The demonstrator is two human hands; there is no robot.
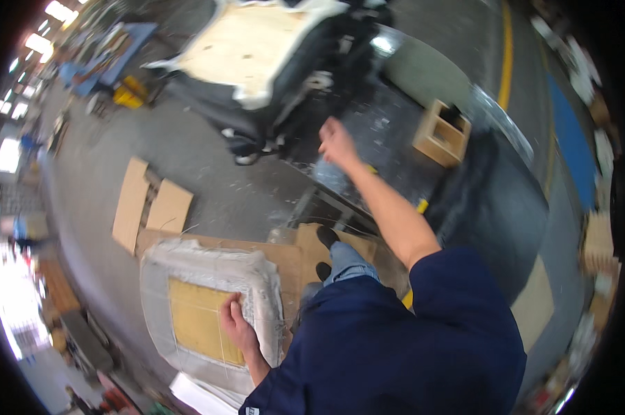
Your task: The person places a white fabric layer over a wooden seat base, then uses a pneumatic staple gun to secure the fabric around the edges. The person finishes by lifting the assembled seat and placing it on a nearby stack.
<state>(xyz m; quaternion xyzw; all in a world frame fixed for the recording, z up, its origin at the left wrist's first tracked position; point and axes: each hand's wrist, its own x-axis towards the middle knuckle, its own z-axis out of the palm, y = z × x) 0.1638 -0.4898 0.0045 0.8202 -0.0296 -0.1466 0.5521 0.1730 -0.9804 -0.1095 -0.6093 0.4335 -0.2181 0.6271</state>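
My left hand (239, 330) hovers over a square padded seat piece (153, 277), its fingers curled together in a pinch. That piece has a pale cloth rim around a yellow middle panel (198, 321). Thin pale strands cross the panel close to my left hand; whether its fingers hold one cannot be made out. My right arm reaches forward over the black worktable (375, 131). At its end my right hand (337, 143) is closed, slightly blurred, and anything between its fingers is too small to name.
An open wooden box (442, 135) stands on the worktable beside a grey-green padded panel (423, 72). Farther forward lie black covers with a cream hide-shaped piece (247, 45) on top. Cardboard pieces (168, 206) lie on the floor to the left. A person (74, 72) is at a distant blue table.
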